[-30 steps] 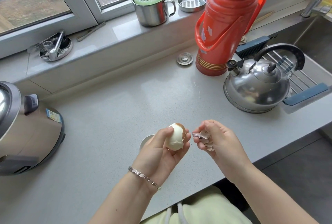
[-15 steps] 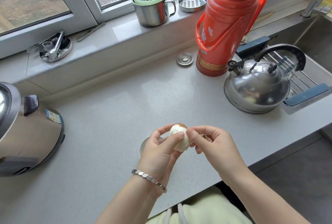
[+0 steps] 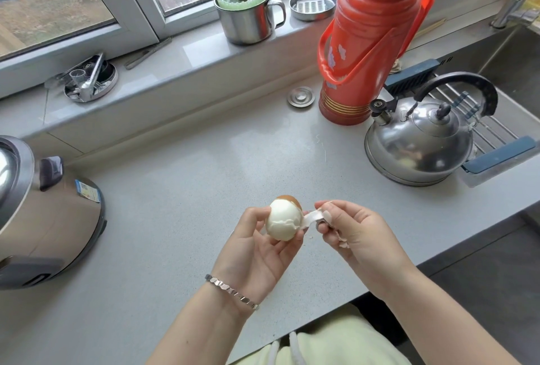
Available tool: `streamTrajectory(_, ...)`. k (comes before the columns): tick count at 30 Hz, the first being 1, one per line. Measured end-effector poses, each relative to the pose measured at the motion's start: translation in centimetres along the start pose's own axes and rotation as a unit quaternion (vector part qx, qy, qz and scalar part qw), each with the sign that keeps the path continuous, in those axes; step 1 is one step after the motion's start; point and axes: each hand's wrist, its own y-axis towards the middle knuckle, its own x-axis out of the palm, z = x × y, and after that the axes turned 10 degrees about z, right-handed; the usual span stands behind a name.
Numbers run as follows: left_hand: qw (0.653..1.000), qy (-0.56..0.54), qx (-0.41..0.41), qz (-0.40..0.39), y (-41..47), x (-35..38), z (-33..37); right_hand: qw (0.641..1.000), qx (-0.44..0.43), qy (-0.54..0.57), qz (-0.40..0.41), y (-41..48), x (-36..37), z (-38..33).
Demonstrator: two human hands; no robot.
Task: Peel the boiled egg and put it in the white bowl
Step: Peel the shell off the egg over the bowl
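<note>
My left hand grips the boiled egg above the front of the grey counter. Most of the egg is bare white; a brown cap of shell remains on its far end. My right hand pinches a strip of shell and membrane that still hangs from the egg's right side, and several shell bits lie in its palm. The white bowl is hidden behind my left hand.
A steel kettle and a red thermos stand at the right, with a sink rack beyond. A rice cooker sits at the left edge. A steel mug and small dishes line the windowsill.
My right hand met the egg, pinched a piece of shell and has now drawn it away to the right. The left hand turned the egg slightly.
</note>
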Motion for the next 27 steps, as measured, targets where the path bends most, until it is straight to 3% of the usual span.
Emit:
streamTrajectory(5, 0.999, 0.004, -0.043, -0.025, 0.2, -0.3, 0.1, 0.999, 0.027, 0.043, 0.002, 0.1, -0.3, -0.2)
streamTrajectory(10, 0.998, 0.017, -0.051, -0.016, 0.4, -0.6, 0.0, 0.996, -0.022, -0.092, -0.002, 0.3, -0.5, 0.1)
streamTrajectory(13, 0.998, 0.040, -0.041, -0.004, 0.5, -0.7, -0.1, 0.992, -0.033, -0.118, 0.001, 0.3, -0.7, 0.4)
streamTrajectory(19, 0.999, 0.024, -0.049, 0.004, 0.5, -1.0, 0.1, 0.998, 0.011, -0.058, -0.032, 0.5, -1.5, 0.2)
streamTrajectory(27, 0.997, 0.031, -0.062, 0.020, -0.3, -0.6, -0.2, 0.997, 0.051, 0.063, -0.003, 0.7, -2.4, -0.5)
